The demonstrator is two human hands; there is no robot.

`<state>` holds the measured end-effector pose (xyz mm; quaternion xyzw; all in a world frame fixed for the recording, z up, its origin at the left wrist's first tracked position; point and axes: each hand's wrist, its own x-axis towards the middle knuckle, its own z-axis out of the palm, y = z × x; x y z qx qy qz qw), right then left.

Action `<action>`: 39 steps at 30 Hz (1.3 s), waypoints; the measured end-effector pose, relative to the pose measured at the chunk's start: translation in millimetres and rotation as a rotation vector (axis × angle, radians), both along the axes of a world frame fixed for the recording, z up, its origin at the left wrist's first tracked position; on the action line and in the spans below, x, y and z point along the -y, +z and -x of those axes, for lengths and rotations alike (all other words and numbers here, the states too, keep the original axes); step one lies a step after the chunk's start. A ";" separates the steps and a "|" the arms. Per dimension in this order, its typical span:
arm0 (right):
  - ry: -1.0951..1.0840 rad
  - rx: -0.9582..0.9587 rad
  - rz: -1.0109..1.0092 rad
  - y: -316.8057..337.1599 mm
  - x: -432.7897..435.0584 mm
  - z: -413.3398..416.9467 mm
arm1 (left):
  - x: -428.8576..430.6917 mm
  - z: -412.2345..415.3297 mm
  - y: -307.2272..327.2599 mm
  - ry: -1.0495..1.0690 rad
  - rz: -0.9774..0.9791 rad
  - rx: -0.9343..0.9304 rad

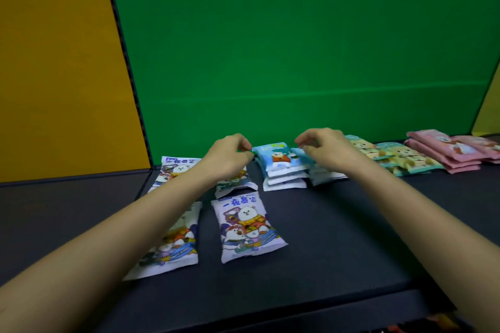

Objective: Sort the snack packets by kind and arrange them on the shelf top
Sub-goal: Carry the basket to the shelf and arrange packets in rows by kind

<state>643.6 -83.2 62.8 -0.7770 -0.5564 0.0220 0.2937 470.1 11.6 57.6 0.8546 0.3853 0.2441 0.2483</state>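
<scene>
Left hand (230, 155) is stretched forward, the wrist a little raised and the fingers curled. Its thumb and forefinger come together at the left corner of the top blue packet (278, 159), but I cannot tell if they really pinch it. To the left of this hand and nearer to me I count four lavender packets (247, 227), all flat on the dark shelf top (338, 238): one beyond the forearm, one under the forearm, one just under the palm, and one beside the forearm on its right.

Between the two hands stands a pile of blue packets (284, 181), four as I count them.

Right hand (327, 149) hangs with curled fingers over a second blue pile (322, 173), which it mostly hides. I cannot tell whether it holds something. To the right of this hand lie yellow-and-teal packets (400, 157), at least three, overlapping. Further right are pink packets (446, 153) in piles, at least three in the nearer pile.
</scene>
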 end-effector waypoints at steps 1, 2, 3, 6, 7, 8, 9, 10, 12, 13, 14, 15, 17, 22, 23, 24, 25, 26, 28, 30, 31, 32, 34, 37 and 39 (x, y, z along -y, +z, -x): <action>-0.038 0.028 0.018 -1.5 1.5 -14.6 | 2.1 -8.8 0.1 0.024 -0.046 -0.045; -0.070 0.065 0.049 -4.6 1.7 -27.8 | 4.2 -17.7 -0.8 0.053 -0.111 -0.111; -0.088 0.101 0.087 -8.5 1.2 -38.7 | 7.0 -27.4 -2.1 0.085 -0.180 -0.185; -0.075 0.142 0.190 -20.8 -4.4 -57.3 | 18.7 -57.1 -6.3 0.186 -0.267 -0.352; -0.064 0.155 0.205 -23.7 -7.0 -59.4 | 21.6 -66.8 -7.4 0.222 -0.252 -0.387; -0.058 0.177 0.214 -25.9 -9.5 -60.4 | 23.4 -76.1 -7.9 0.254 -0.226 -0.420; -0.054 0.209 0.229 -26.8 -11.7 -60.2 | 24.8 -84.3 -7.7 0.285 -0.198 -0.447; -0.047 0.247 0.251 -26.7 -14.0 -59.5 | 25.0 -91.5 -7.1 0.313 -0.166 -0.465; -0.029 0.321 0.297 -23.0 -17.2 -58.1 | 26.0 -102.6 -4.1 0.363 -0.103 -0.496; -0.024 0.340 0.317 -20.2 -18.3 -57.9 | 25.9 -107.3 -2.3 0.379 -0.071 -0.519; -0.022 0.342 0.333 -17.9 -19.5 -58.7 | 26.3 -111.6 -0.3 0.395 -0.042 -0.541; -0.021 0.331 0.344 -16.2 -20.8 -59.8 | 27.3 -115.4 1.2 0.411 -0.024 -0.560; -0.024 0.280 0.367 -15.7 -22.6 -62.5 | 28.5 -122.2 2.3 0.440 -0.025 -0.584; -0.042 0.180 0.359 -22.2 -27.6 -66.5 | 34.9 -130.6 -1.6 0.505 -0.083 -0.580; -0.039 0.188 0.340 -22.9 -27.8 -66.5 | 36.5 -130.7 -1.3 0.513 -0.100 -0.564; -0.033 0.197 0.314 -22.8 -27.5 -66.3 | 38.3 -130.4 0.5 0.519 -0.120 -0.540; -0.024 0.205 0.283 -21.2 -26.2 -66.0 | 40.6 -129.2 3.3 0.521 -0.140 -0.510; -0.015 0.214 0.246 -18.3 -23.1 -65.8 | 43.7 -126.6 6.9 0.522 -0.160 -0.483; 0.000 0.244 0.161 -8.8 -10.4 -65.0 | 54.9 -117.6 15.0 0.513 -0.198 -0.462; 0.026 0.275 0.073 0.8 11.8 -63.9 | 71.7 -105.6 19.8 0.479 -0.221 -0.483; 0.047 0.285 0.044 3.3 25.5 -63.1 | 81.4 -99.0 20.1 0.456 -0.226 -0.503; 0.071 0.291 0.032 2.7 40.2 -61.9 | 91.3 -93.1 17.9 0.429 -0.225 -0.530; 0.121 0.293 0.042 -7.7 68.0 -59.1 | 111.5 -84.0 7.8 0.364 -0.210 -0.607; 0.161 0.257 0.143 -33.3 98.6 -48.3 | 134.0 -77.0 -13.0 0.280 -0.167 -0.749; 0.146 0.291 0.201 -45.3 108.3 -42.1 | 141.1 -74.6 -23.8 0.258 -0.147 -0.807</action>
